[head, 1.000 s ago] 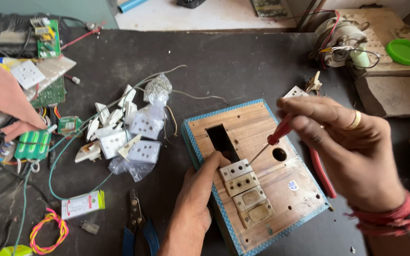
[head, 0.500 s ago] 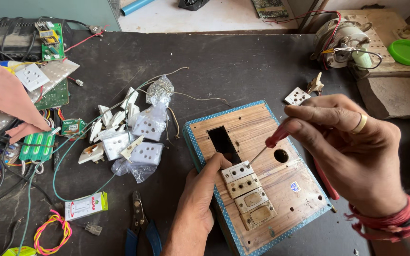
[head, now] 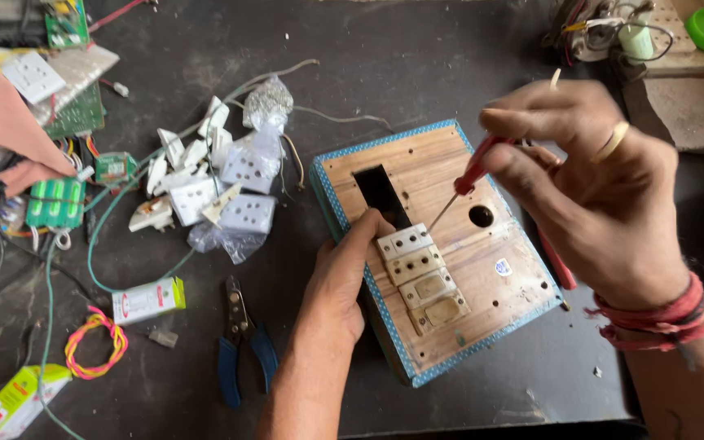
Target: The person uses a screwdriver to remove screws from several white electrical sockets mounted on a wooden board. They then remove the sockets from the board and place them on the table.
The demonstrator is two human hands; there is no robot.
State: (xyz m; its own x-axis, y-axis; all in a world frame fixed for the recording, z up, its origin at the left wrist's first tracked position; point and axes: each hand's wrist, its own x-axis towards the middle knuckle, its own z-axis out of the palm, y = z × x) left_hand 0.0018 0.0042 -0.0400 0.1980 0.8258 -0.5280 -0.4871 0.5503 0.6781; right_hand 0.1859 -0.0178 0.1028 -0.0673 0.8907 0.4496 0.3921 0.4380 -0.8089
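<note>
The right hand (head: 605,195) was clamped on a red-handled screwdriver (head: 464,183), its thin shaft angled down toward the top white socket module (head: 405,242) seated in the wooden switch board (head: 482,269). The left hand (head: 344,273) lay against the board's left edge, fingers curled together with the fingertips (head: 376,224) pressing beside that module; it held nothing, only steadied. The board sat on the dark table (head: 417,73), near the middle.

The tip could have skidded off a small screw head, judging by how steeply the shaft leaned, and the left fingertips were just beside its path. The board could also have turned on the table if the steadying pressure eased, and the loosely seated row of modules might have shifted in its slot.

Against the frame half a second before, the right hand had risen slightly and the screwdriver tip had drawn nearer the top module, while the left hand had stayed put. Another person's hand (head: 6,122) at the left edge had kept near the green circuit parts (head: 55,204).
</note>
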